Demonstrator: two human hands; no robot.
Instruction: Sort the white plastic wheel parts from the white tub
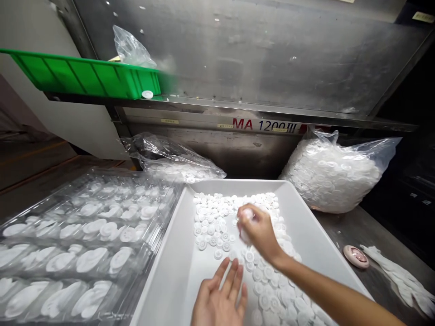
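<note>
A white tray [163,258] lies in front of me with many small round white plastic discs [212,228] spread over its bottom. Above the middle of the tray, my right hand [260,231] is closed, with a white plastic disc [247,213] showing between thumb and fingers. Whether more discs sit inside that hand is hidden. My left hand [222,294] is held low over the near part of the tray, palm up and fingers spread, nothing in it. Its fingertips are close to a few of the loose discs.
Left of the tray stands a transparent compartment tray [136,253] holding white discs. Bags of discs [183,167] [335,176] lie behind. A green bin [84,77] sits on the metal ledge [204,103]. At right are a pink round object [355,256] and a white glove [401,278].
</note>
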